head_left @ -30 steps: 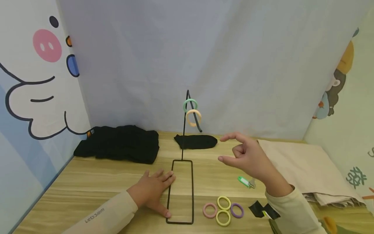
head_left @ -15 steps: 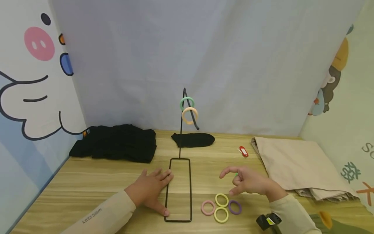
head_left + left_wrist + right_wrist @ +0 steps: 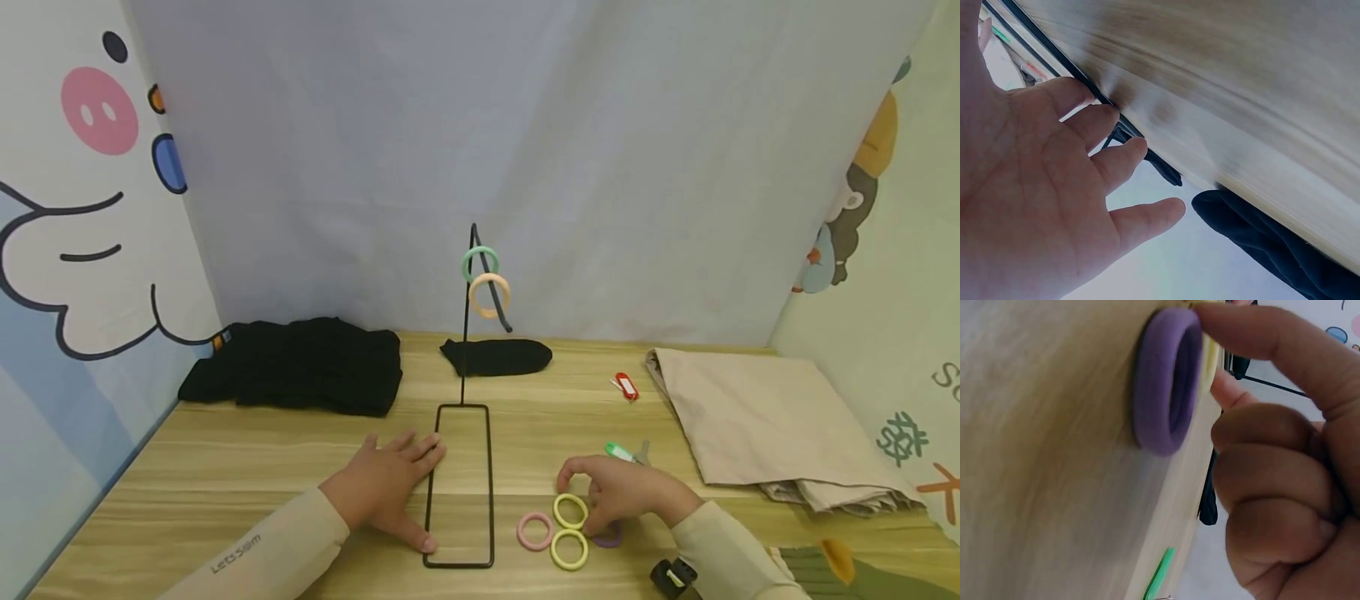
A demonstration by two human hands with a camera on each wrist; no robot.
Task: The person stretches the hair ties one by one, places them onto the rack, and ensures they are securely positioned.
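My left hand (image 3: 386,487) lies spread on the table, fingertips and thumb over the left side of a black wire stand's base (image 3: 491,492). From the stand's upper arm hang a green ring (image 3: 464,272) and a peach ring (image 3: 474,305). My right hand (image 3: 630,492) is low over the table, thumb and index finger at opposite sides of the farther yellow ring (image 3: 557,512), its other fingers curled in. A second yellow ring (image 3: 556,557) and a pink ring (image 3: 521,537) lie beside it. The purple ring (image 3: 1150,394) is partly hidden under my right hand in the head view.
A green key tag (image 3: 618,452) with a key and a red key tag (image 3: 627,386) lie beyond my right hand. Black cloth (image 3: 300,367) is at the back left, a black sock-like piece (image 3: 510,357) behind the stand, and folded beige cloth (image 3: 750,417) at the right.
My right hand has come down from near the stand's arm to the rings on the table, its thumb and index finger closing in on a yellow ring. My left hand has stayed in place.
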